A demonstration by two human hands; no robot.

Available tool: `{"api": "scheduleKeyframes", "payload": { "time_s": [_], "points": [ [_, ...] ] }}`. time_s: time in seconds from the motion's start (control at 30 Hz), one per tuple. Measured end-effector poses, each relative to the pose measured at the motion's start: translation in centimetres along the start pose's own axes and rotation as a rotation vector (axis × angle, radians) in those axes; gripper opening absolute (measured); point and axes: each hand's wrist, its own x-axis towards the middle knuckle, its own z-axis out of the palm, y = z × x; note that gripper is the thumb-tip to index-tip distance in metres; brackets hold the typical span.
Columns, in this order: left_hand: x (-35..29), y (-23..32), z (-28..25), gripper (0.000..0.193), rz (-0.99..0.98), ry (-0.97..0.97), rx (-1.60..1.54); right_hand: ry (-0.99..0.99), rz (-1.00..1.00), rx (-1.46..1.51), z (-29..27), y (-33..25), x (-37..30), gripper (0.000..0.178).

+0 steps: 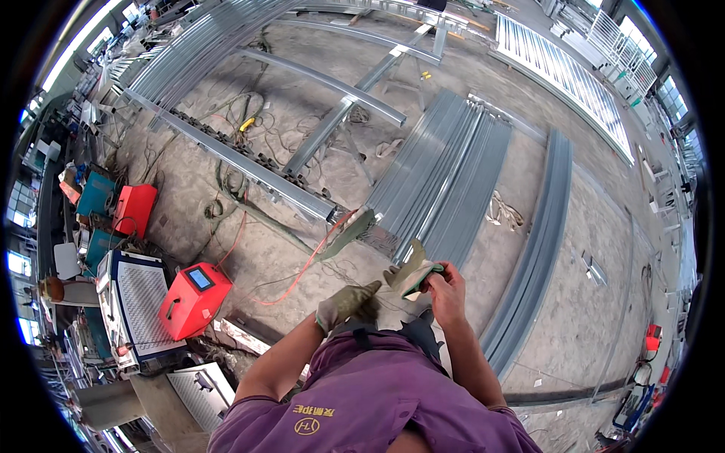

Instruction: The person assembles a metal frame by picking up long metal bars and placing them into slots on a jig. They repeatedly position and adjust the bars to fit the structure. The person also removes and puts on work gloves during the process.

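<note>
Held up in front of me is a loose work glove (410,273), greenish-grey with a green-and-white cuff. Its cuff edge is pinched between the fingers of my right hand (447,293), which is bare. My left hand (347,305) wears a matching dirty glove and is to the left of the loose one, a small gap apart. One of its fingers stretches toward the loose glove; the others are partly in shadow. Nothing shows in the left hand.
Stacked metal profiles (445,166) lie ahead, with long grey channels (532,257) at right. A metal frame (332,124) stands on trestles beyond. Left are a red machine with a screen (195,300) and a white perforated cabinet (147,306). Cables and an orange hose (306,268) cross the floor.
</note>
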Motion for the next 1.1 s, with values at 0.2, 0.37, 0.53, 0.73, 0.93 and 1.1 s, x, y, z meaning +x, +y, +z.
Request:
{"api": "scheduleKeyframes", "payload": {
  "time_s": [0.2,0.37,0.53,0.73,0.93,1.1],
  "points": [
    [-2.5,2.4,2.3,0.043,0.433,0.316,0.337,-0.086,0.084,-0.273,0.1,-0.1,0.9,0.020],
    [-3.6,6.7,6.1,0.035,0.362,0.051,0.216,-0.224,0.146,-0.334,0.4,0.1,1.3,0.023],
    [0.6,3.4,4.7,0.028,0.403,-0.050,-0.076,-0.167,0.213,-0.202,0.7,-0.4,1.1,0.021],
    [1.7,2.0,4.7,0.024,0.503,-0.173,-0.028,-0.092,0.271,-0.428,0.3,0.9,1.1,0.021],
    [0.6,3.5,3.7,0.024,0.339,0.056,0.134,-0.134,0.239,-0.456,-1.2,0.0,1.5,0.023],
    [1.3,3.6,3.2,0.024,0.405,0.069,0.071,-0.174,0.237,-0.452,-1.0,-0.3,1.8,0.022]
  ]
}}
